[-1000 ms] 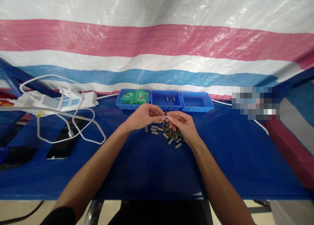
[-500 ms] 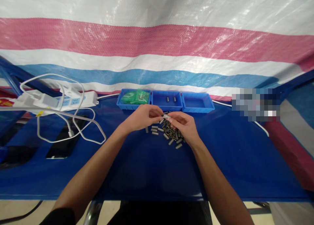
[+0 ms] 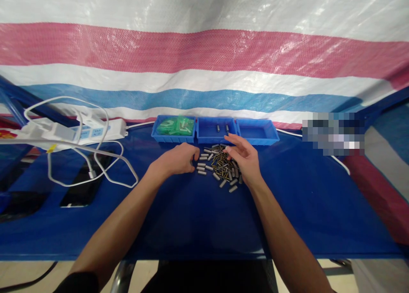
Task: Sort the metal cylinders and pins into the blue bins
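Observation:
Small grey metal cylinders (image 3: 201,172) lie mixed with thin brass-coloured and dark screw-like pieces (image 3: 220,164) in a loose pile on the blue table. At the pile's left edge, my left hand (image 3: 182,158) rests low with its fingers curled in; whatever the fingertips hold is hidden. Over the pile's right side is my right hand (image 3: 246,161), thumb and forefinger apart, nothing visible between them. Behind the pile, two small cylinders (image 3: 218,128) stand in the middle blue bin (image 3: 204,138).
The left blue bin (image 3: 159,137) holds green plastic packets (image 3: 175,126); a right blue bin (image 3: 257,139) adjoins the middle one. At left are a white power strip (image 3: 111,129), looped white cables (image 3: 126,161) and a black phone (image 3: 79,190). A striped sheet (image 3: 204,50) hangs behind.
My hands have parted from above the pile, where they held a small cylinder together. The left went left and down to a cylinder lying apart; the right drew slightly right, its fingers spreading.

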A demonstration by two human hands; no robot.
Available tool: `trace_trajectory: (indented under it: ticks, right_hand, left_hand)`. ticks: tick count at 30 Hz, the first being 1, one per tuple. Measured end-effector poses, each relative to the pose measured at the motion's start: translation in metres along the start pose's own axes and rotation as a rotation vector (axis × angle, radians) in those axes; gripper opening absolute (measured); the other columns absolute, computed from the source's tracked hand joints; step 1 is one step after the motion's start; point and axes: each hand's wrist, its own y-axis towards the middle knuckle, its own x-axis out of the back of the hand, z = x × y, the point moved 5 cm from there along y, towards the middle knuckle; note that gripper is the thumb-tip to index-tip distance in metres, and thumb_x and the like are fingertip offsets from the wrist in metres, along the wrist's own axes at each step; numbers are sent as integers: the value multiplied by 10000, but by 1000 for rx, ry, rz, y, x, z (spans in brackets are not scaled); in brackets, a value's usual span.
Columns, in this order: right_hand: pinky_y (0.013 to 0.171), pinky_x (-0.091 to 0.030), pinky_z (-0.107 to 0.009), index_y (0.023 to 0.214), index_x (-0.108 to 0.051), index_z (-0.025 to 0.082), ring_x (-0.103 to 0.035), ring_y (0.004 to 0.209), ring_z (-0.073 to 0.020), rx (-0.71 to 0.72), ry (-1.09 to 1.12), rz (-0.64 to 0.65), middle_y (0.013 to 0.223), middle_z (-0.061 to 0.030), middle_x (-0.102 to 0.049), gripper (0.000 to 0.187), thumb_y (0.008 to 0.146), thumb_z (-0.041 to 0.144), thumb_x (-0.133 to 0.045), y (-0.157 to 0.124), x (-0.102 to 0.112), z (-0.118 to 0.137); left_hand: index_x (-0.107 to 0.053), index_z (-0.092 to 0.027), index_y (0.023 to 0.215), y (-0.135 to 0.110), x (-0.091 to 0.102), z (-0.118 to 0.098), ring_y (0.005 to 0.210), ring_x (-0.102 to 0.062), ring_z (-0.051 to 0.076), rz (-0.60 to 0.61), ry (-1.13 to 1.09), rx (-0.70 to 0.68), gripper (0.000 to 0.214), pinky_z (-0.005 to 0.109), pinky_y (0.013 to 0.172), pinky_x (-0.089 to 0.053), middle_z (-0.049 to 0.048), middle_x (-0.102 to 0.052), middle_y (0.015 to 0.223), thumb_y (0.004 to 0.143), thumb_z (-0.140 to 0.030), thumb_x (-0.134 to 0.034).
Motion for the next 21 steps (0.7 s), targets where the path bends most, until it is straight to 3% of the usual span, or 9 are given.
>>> trace_trajectory:
  ticks: [4,8,13,21]
  right_hand:
    - [619,-574,-311,1087,-782,262,-716,769,-171,1,-3,16,1160,-65,-802,287,831,378,-841,0,-1,-1]
    - [614,-558,-303,1038,-781,248,-710,726,-164,-47,20,34,1039,-54,-817,276,816,395,-855,-1,-4,-5]
    - [625,-551,-303,1006,-788,243,-708,699,-162,-68,20,46,955,-44,-820,273,805,410,-868,-3,-6,-4]
    - [648,-559,-318,987,-796,243,-708,693,-172,-84,2,86,883,-32,-811,267,810,432,-861,-3,-7,-5]
  left_hand:
    - [-750,-176,977,-1,8,-2,748,-670,192,-103,11,-59,278,264,671,-478,39,-726,854,704,-129,-719]
    - [-802,-146,1025,-2,18,-11,731,-674,168,-191,-83,-146,326,244,678,-518,62,-724,901,713,-115,-711]
    - [-840,-154,922,-2,24,-21,760,-703,154,-241,-313,-222,163,223,703,-574,73,-720,926,786,-170,-752]
    - [-846,-159,996,-1,22,-26,897,-753,175,-184,-688,-316,212,255,802,-632,98,-735,1063,831,-282,-794]
